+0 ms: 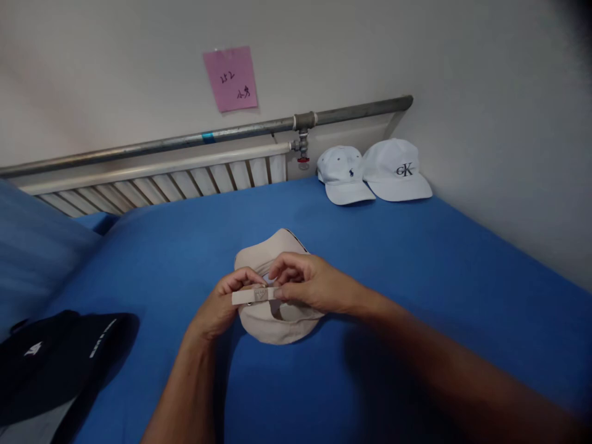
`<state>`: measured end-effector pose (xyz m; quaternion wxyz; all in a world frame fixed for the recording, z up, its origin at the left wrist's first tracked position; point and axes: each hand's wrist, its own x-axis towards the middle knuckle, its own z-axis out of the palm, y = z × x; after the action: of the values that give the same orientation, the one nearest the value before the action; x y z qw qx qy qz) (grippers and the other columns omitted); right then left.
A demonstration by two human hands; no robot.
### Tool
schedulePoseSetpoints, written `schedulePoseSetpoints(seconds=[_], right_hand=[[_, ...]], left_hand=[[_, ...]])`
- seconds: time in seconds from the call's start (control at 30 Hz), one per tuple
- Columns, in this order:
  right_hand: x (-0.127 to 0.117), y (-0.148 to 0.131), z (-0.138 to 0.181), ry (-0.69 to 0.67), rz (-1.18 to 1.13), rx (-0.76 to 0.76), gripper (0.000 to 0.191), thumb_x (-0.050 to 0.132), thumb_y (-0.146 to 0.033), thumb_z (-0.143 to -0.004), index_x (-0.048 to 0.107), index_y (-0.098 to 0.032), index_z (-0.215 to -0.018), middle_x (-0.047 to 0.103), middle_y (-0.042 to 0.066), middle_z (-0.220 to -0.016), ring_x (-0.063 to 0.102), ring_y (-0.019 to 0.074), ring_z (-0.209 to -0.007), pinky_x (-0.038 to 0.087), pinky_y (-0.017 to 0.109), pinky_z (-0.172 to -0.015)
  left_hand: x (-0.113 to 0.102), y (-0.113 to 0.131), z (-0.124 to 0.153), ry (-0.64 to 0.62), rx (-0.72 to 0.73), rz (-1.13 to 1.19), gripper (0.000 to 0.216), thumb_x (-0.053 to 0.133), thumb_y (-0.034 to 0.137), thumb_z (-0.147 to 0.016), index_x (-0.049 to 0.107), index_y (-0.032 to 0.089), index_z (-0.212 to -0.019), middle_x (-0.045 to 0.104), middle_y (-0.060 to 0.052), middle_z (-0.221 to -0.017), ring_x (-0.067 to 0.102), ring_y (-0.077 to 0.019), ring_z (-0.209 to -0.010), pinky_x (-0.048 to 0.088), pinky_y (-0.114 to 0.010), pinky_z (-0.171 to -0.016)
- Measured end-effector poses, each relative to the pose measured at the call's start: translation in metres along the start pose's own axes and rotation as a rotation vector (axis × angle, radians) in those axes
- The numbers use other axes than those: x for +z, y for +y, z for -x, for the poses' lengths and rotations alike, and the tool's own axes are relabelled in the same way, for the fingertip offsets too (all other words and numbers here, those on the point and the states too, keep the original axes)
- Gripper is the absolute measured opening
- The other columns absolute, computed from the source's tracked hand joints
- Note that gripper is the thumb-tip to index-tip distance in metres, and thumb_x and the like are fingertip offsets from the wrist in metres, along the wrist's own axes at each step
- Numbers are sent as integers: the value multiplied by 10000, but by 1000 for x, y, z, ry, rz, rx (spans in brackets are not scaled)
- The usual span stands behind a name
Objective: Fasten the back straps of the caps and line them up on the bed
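1. Beige baseball cap [268, 330] near centre, towards seven o'clock; left hand [221, 303] pinches its strap [241, 298] by the metal buckle [261, 295]; right hand [317, 282] half-curled, thumb on strap — grip unclear.
2. Strap might slip the buckle; cause — a loosened pinch.
3. One beige cap; two white baseball caps [341, 169], two o'clock; one black cap [50, 351], eight.

Hands, 2: left hand [224, 303] and right hand [319, 282], both bare; fingers [243, 275] slim, with rounded ends. Forearms, 2: left forearm [184, 382] and right forearm [430, 342], both bare as far as visible, plain in outline, widening away from the wrists [205, 333]. Right forearm blurred at its lower end; finer surface detail indistinct.
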<state>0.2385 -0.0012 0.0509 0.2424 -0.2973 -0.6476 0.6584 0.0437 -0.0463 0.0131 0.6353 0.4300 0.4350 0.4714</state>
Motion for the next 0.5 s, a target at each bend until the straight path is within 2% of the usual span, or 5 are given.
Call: schedulePoseSetpoints(seconds=[0.37, 0.5], right_hand=[[8, -2, 1, 47, -32, 6, 136, 631, -112, -678, 558, -180, -770, 560, -49, -625, 519, 84, -574, 401, 218, -570], [8, -2, 1, 67, 41, -9, 96, 617, -120, -703, 571, -177, -764, 551, -44, -631, 509, 82, -578, 391, 211, -553]], left_hand=[[1, -2, -1, -5, -5, -42, 176, 776, 306, -689, 693, 172, -766, 644, 6, -657, 516, -78, -547, 347, -191, -530], [1, -1, -1, 1, 10, -57, 158, 772, 293, -696, 691, 172, -756, 638, 14, -669, 513, -74, -562, 351, -190, -542]])
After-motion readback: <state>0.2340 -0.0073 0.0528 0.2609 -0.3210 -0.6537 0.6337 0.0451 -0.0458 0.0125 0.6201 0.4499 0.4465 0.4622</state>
